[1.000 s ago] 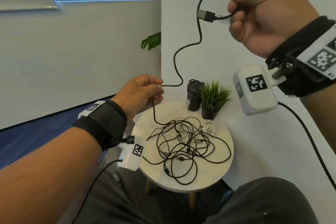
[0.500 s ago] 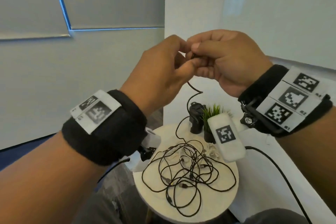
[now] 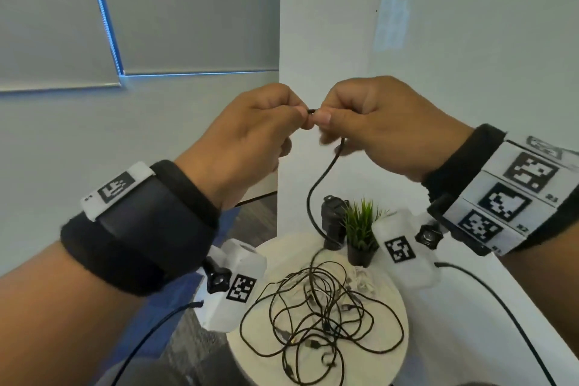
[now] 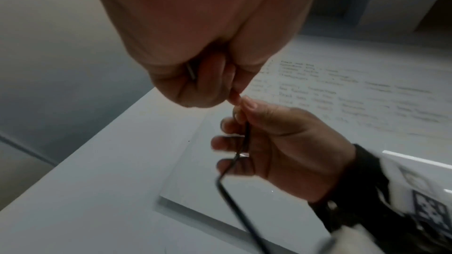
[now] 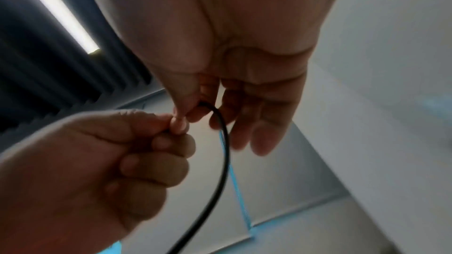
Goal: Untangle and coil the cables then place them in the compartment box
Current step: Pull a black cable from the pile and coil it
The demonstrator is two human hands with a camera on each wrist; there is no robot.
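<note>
The task looks barely begun: the left hand (image 3: 250,131) and right hand (image 3: 372,128), raised together, each pinch one black cable (image 3: 316,194) between thumb and fingers. It trails down into the tangle (image 3: 322,316) on the round bench (image 3: 398,351) below; no coil or compartment box shows.

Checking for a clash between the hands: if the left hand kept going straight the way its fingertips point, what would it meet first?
The right hand. The left hand points across at it, both pinching the same black cable with fingertips almost touching. Nothing else shows between them, though the exact gap is hard to judge.
</note>
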